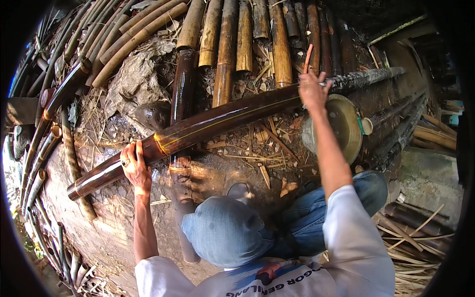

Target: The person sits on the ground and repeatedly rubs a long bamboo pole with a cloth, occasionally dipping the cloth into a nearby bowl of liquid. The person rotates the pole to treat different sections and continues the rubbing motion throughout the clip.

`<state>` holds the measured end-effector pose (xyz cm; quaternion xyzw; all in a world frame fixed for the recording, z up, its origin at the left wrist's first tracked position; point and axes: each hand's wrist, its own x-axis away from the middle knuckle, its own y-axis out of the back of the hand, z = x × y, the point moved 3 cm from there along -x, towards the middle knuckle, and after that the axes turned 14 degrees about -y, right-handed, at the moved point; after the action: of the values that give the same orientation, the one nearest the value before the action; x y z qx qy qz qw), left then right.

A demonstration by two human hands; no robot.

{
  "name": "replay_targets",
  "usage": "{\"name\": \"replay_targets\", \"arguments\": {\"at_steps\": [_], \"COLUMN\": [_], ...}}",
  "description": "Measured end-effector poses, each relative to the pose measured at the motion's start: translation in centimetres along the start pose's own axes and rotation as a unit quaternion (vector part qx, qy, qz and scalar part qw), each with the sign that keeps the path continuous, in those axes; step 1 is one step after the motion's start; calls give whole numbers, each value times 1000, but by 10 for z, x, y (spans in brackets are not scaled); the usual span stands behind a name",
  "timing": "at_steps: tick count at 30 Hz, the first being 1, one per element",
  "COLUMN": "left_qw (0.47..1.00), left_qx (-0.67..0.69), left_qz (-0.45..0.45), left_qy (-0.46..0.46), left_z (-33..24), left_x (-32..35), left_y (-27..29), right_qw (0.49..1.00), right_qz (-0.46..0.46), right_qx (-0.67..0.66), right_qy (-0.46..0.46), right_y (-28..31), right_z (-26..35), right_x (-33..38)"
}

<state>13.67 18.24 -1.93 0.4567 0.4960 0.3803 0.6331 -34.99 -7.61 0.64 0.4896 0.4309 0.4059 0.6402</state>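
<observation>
A long, dark, wet bamboo pole (232,120) lies slantwise before me, from lower left to upper right, with a pale ring at one node and a thin yellow-green line along it. My left hand (136,166) is closed over its near left part, fingers curled across the top. Farther along, at the pole's right part, my right hand (314,93) grips a thin orange-red stick (308,58) that points up. Its lower end is hidden by the hand. Another dark bamboo pole (183,86) passes crosswise beneath the long one.
Right of the pole stands a round metal basin (354,143) with murky liquid and a green-banded pale cup (367,125) at its rim. Bamboo poles (227,54) line the far side; more bamboo (44,143) stacks left. Split strips (405,237) lie lower right. My bent knee (371,193) is near the basin.
</observation>
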Motion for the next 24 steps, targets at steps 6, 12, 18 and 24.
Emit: {"name": "replay_targets", "arguments": {"at_steps": [6,12,18,24], "left_qw": [1000,999,993,984], "left_qx": [3,21,33,73], "left_qz": [3,34,108,155], "left_qy": [-13,-37,28,-40], "left_z": [3,17,28,47], "left_x": [-6,-12,-14,-33], "left_y": [-1,-1,-15,-7], "right_qw": [966,973,990,854], "right_qz": [185,32,132,103], "right_qx": [-134,-221,37,-329], "right_qy": [121,59,44,391], "right_y": [-38,-40,-29,-36], "right_z": [148,48,-8,216], "right_x": [148,60,-20,207]}}
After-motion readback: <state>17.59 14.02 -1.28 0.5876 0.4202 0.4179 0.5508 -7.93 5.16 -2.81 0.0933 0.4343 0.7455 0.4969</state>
